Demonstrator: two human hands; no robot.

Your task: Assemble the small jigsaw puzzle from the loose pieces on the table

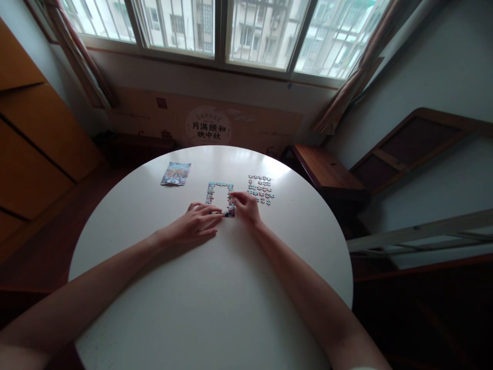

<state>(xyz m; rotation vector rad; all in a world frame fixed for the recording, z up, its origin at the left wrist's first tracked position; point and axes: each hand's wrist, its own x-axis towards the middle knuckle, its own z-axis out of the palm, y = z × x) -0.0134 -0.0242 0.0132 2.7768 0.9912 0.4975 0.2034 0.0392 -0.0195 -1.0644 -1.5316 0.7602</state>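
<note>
A jigsaw puzzle (210, 192) lies on the white round table (200, 308), joined as a rectangular border around a bare middle. My left hand (198, 222) rests palm down with its fingers spread, the fingertips over the border's near edge. At the border's right side, my right hand (247, 207) pinches thumb and forefinger together; anything between them is too small to make out. Just beyond that hand are several loose puzzle pieces (262, 181), set out in rough rows. My right hand covers part of the border's right side.
A colourful printed packet (176, 173) lies toward the table's far left. Past the right edge stands a wooden bench (327, 167). Barred windows (254, 36) with curtains are behind a printed cardboard panel (265, 115). An orange cabinet (34, 139) stands at left.
</note>
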